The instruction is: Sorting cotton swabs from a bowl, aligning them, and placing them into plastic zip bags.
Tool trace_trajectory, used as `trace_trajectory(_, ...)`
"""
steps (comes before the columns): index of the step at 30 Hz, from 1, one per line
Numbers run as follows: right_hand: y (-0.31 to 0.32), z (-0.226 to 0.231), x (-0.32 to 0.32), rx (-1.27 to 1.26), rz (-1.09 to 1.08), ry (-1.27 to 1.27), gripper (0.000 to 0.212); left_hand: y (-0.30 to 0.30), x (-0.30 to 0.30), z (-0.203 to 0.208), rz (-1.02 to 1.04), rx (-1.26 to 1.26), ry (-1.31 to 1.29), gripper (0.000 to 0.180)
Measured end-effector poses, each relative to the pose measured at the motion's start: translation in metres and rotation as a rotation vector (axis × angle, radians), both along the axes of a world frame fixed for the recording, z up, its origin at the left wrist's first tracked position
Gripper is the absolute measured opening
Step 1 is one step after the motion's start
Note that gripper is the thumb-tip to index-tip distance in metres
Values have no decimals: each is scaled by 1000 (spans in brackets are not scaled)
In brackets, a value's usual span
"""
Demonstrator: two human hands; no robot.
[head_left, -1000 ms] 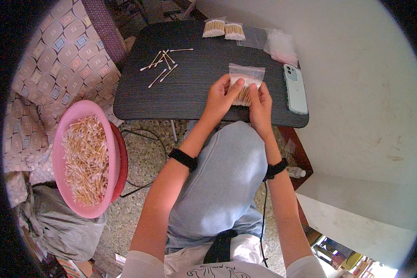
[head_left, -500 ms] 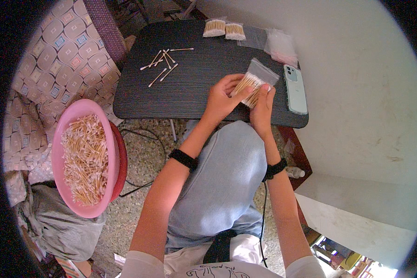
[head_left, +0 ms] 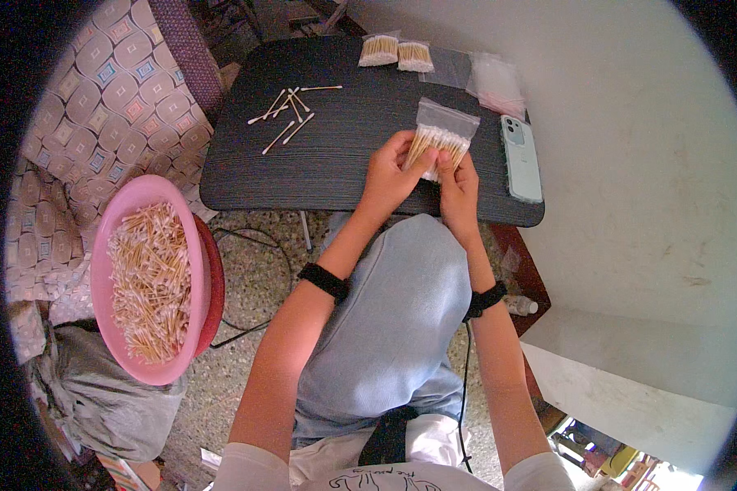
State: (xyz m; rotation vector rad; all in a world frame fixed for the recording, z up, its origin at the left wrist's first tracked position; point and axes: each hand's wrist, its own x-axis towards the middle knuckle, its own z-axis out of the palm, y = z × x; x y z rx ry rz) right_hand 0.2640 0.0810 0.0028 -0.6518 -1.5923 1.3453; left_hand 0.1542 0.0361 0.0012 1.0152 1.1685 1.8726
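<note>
Between my two hands is a clear zip bag [head_left: 440,139] filled with cotton swabs that have wooden sticks and white tips. The bag is held upright over the near right part of the dark table [head_left: 336,176], its unfilled top part standing above the swabs. My left hand [head_left: 395,170] grips its left side, thumb across the front. My right hand [head_left: 458,192] closes on the lower right side, thumb pressed to the front. Several loose cotton swabs [head_left: 291,106] lie scattered on the table to the left of my hands.
Two filled swab bags [head_left: 380,51] lie at the table's far edge, beside flat clear bags [head_left: 497,82]. A pale phone [head_left: 522,157] rests at the right edge, near the wall. A pink basin [head_left: 105,303] heaped with cotton swabs stands to the left, on a red one [head_left: 215,286].
The bag of swabs has shifted slightly left and turned more upright, its front now facing me. My right hand has moved left and lower on it. The loose swabs stay put.
</note>
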Motion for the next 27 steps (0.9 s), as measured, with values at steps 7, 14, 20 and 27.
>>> trace_trajectory(7, 0, 4, 0, -64, -5, 83, 24, 0, 1, 6, 29, 63, -63, 24)
trace_trajectory(14, 4, -3, 1, -135, 16, -22, 23, -9, 0, 9, 308, -146, 308, 30)
trace_trajectory(20, 9, -8, -1, -65, -56, 78, 39, -24, -34, 13, 526, -259, 930, 42)
trace_trajectory(27, 5, -4, -7, 39, -51, -14, 43, -57, -132, 12, 929, -663, 1345, 76)
